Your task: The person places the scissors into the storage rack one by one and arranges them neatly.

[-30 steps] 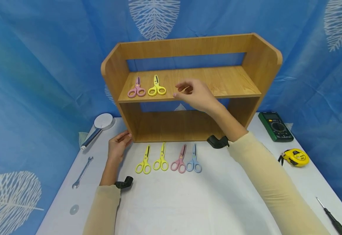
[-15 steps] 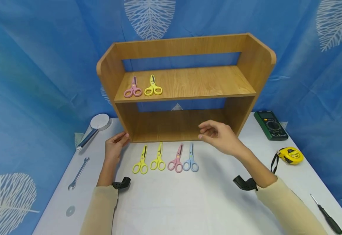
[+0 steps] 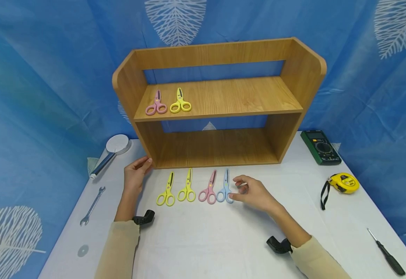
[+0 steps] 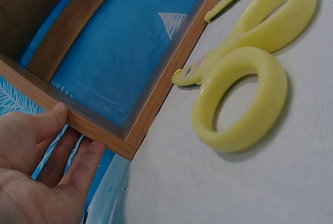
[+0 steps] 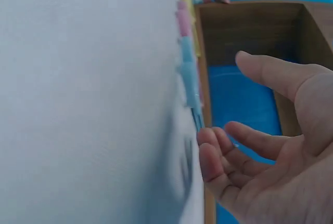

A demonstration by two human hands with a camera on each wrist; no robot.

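Note:
A two-tier wooden shelf stands at the back of the table. My left hand holds its lower left side panel, thumb at the front edge and fingers along the outside. My right hand hovers at the handles of blue scissors, thumb and fingers spread apart, gripping nothing. To the left of these lie pink scissors and two yellow pairs, the nearer-middle yellow scissors and the leftmost yellow scissors. On the upper tier lie pink scissors and yellow scissors.
Left on the white table lie a magnifying glass, a wrench and a grey disc. Toward the right are a green multimeter, a yellow tape measure and a screwdriver.
My right hand has come down from the upper tier to the blue scissors on the table. The left hand stays at the shelf's side. The head view has shifted slightly.

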